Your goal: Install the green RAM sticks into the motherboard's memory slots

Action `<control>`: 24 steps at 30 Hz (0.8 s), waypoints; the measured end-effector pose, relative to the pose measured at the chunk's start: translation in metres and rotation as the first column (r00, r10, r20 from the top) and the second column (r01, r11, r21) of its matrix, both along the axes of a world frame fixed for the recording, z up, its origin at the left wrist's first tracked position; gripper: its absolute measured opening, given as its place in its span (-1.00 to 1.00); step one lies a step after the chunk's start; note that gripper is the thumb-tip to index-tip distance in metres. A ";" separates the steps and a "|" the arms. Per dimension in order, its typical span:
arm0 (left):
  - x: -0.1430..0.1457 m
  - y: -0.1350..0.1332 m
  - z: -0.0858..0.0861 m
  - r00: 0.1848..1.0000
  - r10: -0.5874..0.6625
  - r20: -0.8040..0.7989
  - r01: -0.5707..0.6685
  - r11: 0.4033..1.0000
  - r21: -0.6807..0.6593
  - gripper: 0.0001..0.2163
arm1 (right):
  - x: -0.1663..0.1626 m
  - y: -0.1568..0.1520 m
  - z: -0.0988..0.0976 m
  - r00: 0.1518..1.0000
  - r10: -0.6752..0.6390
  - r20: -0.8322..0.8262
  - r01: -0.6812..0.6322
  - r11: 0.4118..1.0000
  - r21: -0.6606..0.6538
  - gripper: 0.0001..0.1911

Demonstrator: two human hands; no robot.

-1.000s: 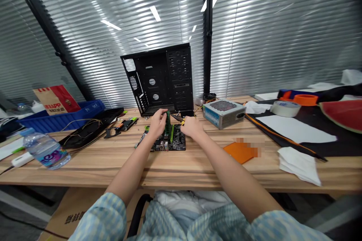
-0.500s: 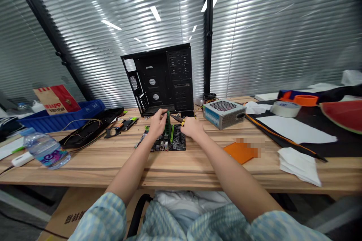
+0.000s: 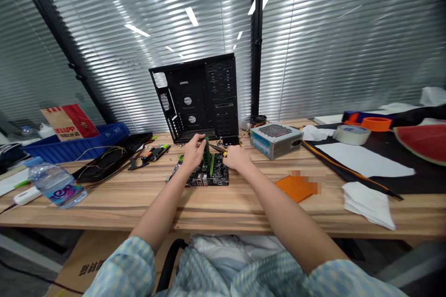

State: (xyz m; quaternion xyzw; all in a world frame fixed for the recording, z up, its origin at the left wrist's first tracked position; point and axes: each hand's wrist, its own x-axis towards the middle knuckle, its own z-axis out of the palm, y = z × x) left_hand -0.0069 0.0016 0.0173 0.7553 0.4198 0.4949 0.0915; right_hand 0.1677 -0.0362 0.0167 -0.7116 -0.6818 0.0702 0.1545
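Note:
On the wooden table lies a motherboard (image 3: 220,174) with a bright green memory slot. A green memory stick (image 3: 206,151) stands upright over it, and my left hand (image 3: 193,152) is closed on its left side and top. My right hand (image 3: 237,158) grips pliers (image 3: 218,148) with a yellow handle. Their dark jaws point left toward the memory stick; whether they touch it I cannot tell.
Behind the board leans a black computer case (image 3: 198,97). A power supply (image 3: 277,140) sits to the right, near an orange sheet (image 3: 298,187) and tissues (image 3: 368,204). At left are a water bottle (image 3: 57,185), a blue bin (image 3: 49,149) and a black panel (image 3: 114,158).

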 end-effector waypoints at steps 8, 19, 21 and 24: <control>0.000 -0.002 0.001 1.000 0.018 0.000 -0.018 1.000 -0.011 -0.79 | 0.000 -0.001 0.000 1.000 0.024 0.019 -0.023 1.000 -0.014 -0.58; 0.000 -0.001 0.000 0.999 0.047 0.002 -0.047 0.999 0.019 -0.75 | 0.000 -0.004 0.001 0.999 0.051 0.014 -0.050 0.998 -0.044 -0.57; 0.000 -0.001 -0.001 0.998 0.068 -0.017 -0.067 0.998 0.021 -0.71 | 0.000 -0.003 0.001 0.999 0.051 0.013 -0.050 0.998 -0.047 -0.57; -0.001 0.001 -0.004 0.995 0.096 -0.030 -0.094 0.995 0.039 -0.65 | 0.000 -0.003 0.001 0.999 0.047 0.013 -0.046 0.998 -0.048 -0.56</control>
